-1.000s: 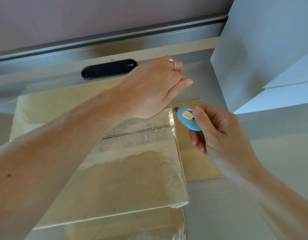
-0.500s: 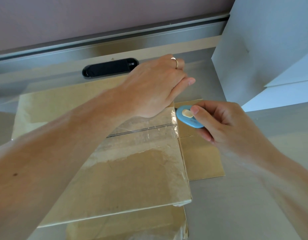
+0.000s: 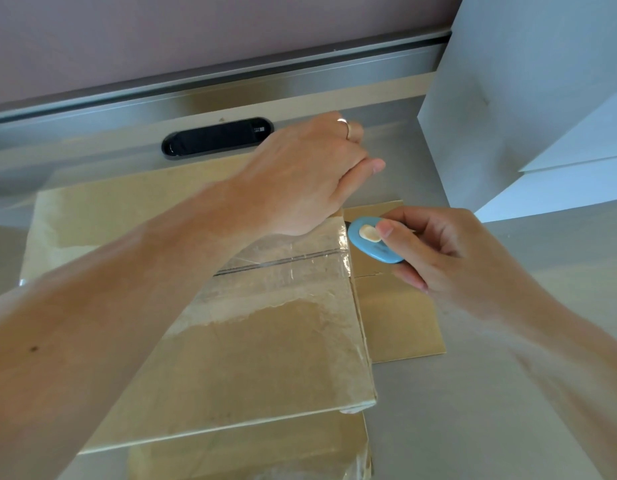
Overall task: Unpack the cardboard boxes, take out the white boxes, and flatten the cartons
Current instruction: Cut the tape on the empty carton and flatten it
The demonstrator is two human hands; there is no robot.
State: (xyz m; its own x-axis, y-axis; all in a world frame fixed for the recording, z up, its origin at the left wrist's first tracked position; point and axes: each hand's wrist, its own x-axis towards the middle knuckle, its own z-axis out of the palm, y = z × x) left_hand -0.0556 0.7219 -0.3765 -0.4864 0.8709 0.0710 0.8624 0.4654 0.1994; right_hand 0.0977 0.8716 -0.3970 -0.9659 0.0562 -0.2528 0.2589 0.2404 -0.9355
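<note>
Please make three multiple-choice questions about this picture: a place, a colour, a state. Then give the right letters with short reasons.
1. Where is the cutter? A. at the cardboard box's right edge B. on a shelf C. in a drawer
2. What colour is the cutter? A. red B. blue C. green
3. How is the box's top? A. flaps up B. taped shut C. cut away
Answers: 1 A: the right hand holds it there. 2 B: its shell is light blue. 3 B: clear tape covers the closed seam.
</note>
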